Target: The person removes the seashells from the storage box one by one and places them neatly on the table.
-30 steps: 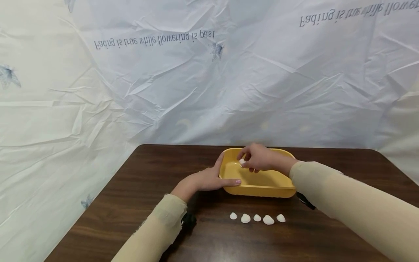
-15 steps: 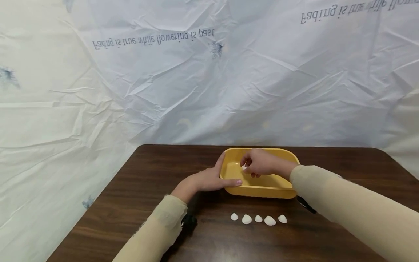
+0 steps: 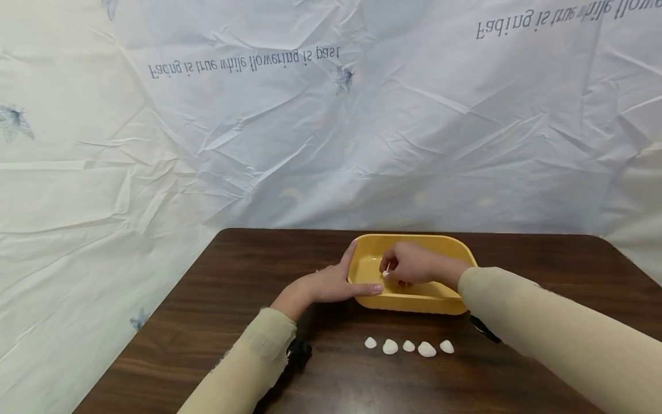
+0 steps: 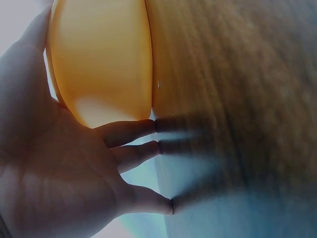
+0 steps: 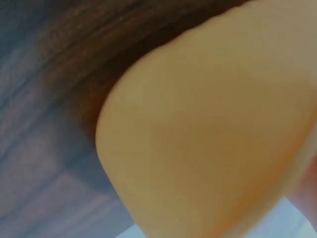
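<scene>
A yellow plastic tub (image 3: 414,302) stands toward the far side of the table. My left hand (image 3: 328,283) rests against its left end, thumb laid along the front rim. In the left wrist view, spread straight fingers (image 4: 136,130) of that hand reach down to the tabletop beside the tub. Inside the tub, low near its left part, my right hand (image 3: 411,263) pinches a small white seashell (image 3: 385,273) between thumb and fingertips. The right wrist view shows the tub's outer wall (image 5: 198,124), which hides most of the hand.
Several white seashells (image 3: 390,347) lie in a row on the dark wood table (image 3: 207,322) in front of the tub. A pale printed sheet (image 3: 289,144) hangs behind the table and along its left side.
My right hand has moved down into the tub with the seashell, from rim height toward the bottom. The left hand keeps its place on the tub's end.
</scene>
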A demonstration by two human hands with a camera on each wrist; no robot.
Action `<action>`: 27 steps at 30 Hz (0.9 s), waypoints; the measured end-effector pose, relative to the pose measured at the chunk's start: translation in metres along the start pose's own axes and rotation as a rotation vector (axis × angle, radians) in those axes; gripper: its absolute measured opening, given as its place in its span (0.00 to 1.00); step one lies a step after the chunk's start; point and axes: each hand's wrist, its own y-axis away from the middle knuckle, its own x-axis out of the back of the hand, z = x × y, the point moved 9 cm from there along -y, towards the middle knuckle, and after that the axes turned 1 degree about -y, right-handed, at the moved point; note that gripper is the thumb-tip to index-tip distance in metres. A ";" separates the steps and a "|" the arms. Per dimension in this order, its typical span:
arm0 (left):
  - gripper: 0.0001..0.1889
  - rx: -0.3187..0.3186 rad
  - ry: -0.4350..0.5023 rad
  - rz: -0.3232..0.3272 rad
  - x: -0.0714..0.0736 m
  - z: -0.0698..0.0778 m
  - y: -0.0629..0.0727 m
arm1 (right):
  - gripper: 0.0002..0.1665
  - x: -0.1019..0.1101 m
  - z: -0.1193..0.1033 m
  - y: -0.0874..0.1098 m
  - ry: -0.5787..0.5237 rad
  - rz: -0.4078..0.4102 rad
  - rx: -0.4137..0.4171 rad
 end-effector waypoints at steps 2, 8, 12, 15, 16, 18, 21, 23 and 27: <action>0.66 0.003 -0.003 -0.002 0.000 0.000 0.000 | 0.06 -0.006 0.000 -0.001 0.032 0.011 0.028; 0.66 0.003 -0.003 -0.004 -0.001 0.000 -0.001 | 0.05 -0.017 0.002 -0.004 0.046 0.065 0.084; 0.65 0.014 -0.007 0.000 0.000 -0.001 -0.001 | 0.06 -0.017 0.003 -0.007 0.042 0.056 0.080; 0.65 0.022 -0.011 0.004 0.001 -0.002 0.000 | 0.08 -0.012 0.002 -0.007 0.051 0.039 0.067; 0.65 0.024 -0.010 0.003 0.001 -0.002 0.000 | 0.09 -0.010 0.003 -0.006 0.051 0.036 0.060; 0.65 0.016 -0.009 0.004 0.001 -0.001 -0.001 | 0.09 -0.005 0.002 -0.004 0.058 0.035 0.061; 0.65 0.011 -0.005 0.004 0.001 0.000 -0.001 | 0.10 0.000 0.001 -0.001 0.031 0.028 0.045; 0.65 0.012 -0.001 0.005 0.001 0.000 -0.001 | 0.12 0.004 -0.002 0.002 0.007 0.013 0.046; 0.65 0.018 -0.001 0.000 0.001 0.000 -0.001 | 0.15 0.010 -0.008 0.007 -0.075 -0.001 0.031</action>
